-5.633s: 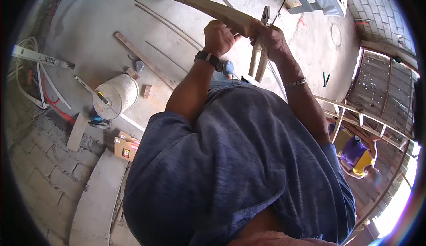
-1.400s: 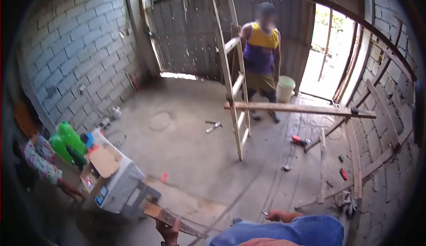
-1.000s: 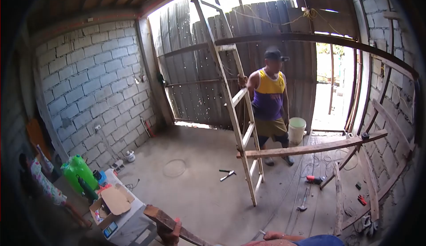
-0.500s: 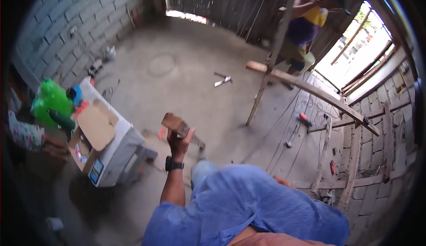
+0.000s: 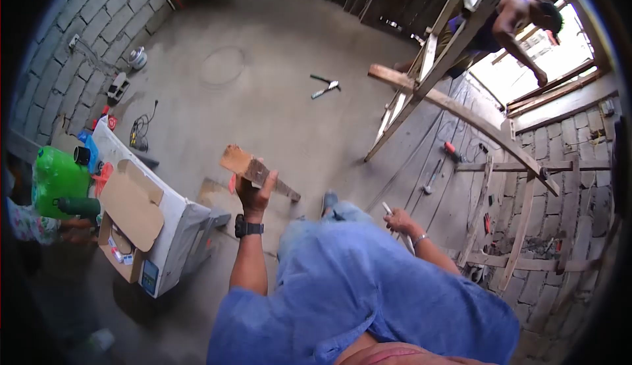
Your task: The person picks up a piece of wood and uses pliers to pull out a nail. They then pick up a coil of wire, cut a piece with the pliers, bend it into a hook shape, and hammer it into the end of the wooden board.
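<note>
My left hand [image 5: 255, 197], with a dark watch on the wrist, grips a length of wood [image 5: 266, 175] near its upper end. The wood's cut end is pale orange-brown, and its far end points down toward the floor. On the right, my right hand [image 5: 400, 221], with a bracelet at the wrist, is closed round a thin whitish stick-like item [image 5: 387, 208]. The lower part of that item is partly hidden by the hand. Pliers-like tool [image 5: 325, 86] lies open on the concrete floor ahead.
Left: a white table [image 5: 172, 190] with an open cardboard box [image 5: 135, 213], green jug [image 5: 56, 181] and bottle; a person's arm [image 5: 29, 223] beside it. Right: wooden frame [image 5: 461, 111], hammer [image 5: 432, 177], leaning wooden ladder-like pieces [image 5: 523, 233]. A co-worker [image 5: 507, 29] bends near the opening.
My right hand has come into view holding the whitish item. My left hand and the wood sit slightly further left. The co-worker has bent over and lowered an arm.
</note>
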Tool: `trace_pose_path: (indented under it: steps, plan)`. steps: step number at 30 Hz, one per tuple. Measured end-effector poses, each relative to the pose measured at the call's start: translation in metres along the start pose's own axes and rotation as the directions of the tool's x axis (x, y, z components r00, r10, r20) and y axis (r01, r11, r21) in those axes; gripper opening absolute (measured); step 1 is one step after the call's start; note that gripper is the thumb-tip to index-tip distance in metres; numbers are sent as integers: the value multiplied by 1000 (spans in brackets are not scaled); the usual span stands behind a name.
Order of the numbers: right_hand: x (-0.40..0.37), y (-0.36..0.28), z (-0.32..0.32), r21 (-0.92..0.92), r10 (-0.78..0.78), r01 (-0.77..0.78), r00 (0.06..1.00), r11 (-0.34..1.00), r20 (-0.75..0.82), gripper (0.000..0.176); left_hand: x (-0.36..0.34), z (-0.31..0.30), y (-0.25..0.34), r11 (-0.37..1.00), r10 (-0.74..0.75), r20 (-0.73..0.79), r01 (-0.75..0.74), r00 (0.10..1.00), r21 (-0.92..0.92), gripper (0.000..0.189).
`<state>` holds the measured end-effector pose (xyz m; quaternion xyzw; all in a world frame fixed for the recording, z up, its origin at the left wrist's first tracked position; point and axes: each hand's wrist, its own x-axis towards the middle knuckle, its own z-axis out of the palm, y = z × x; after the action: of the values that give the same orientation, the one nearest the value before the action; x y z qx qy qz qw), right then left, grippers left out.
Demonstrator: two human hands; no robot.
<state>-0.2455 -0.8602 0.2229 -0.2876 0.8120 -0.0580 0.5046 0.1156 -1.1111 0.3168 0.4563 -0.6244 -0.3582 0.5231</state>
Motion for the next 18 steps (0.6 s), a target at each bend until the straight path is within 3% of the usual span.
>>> trace_pose_path:
  steps: [1,5,6,7,9,11,12,15,18]
  plan:
    - [21,8,-3,-70,13,-10,999,997,42,30,4,5,-6,994,79,16,-80,997,70,37]
    - [79,-12,-29,-187,-42,54,997,981,67,32,35,14,-11,984,-121,-94,132,988,123,33]
    - [100,-17,-36,-257,-27,54,994,965,105,33,47,14,-16,994,-12,-145,28,989,102,29]
    - [121,-24,-41,-326,-7,53,990,944,140,34,63,18,-4,992,-15,-144,33,989,125,29]
    - [176,-44,-50,-448,-96,190,970,874,224,35,90,23,20,989,-150,-272,146,950,-36,28]
    - [202,-91,-63,-537,-350,402,915,742,202,37,116,16,16,988,-106,-257,130,961,78,29]
    - [211,-116,-69,-505,-380,427,903,750,199,37,126,13,15,982,-37,-226,78,973,173,31]
    - [256,-203,-85,-432,-466,484,871,761,155,36,170,23,-1,980,-6,-264,59,965,190,36]
    - [279,-302,-113,-368,-409,439,898,820,162,38,226,33,-35,979,23,-260,31,965,203,40]
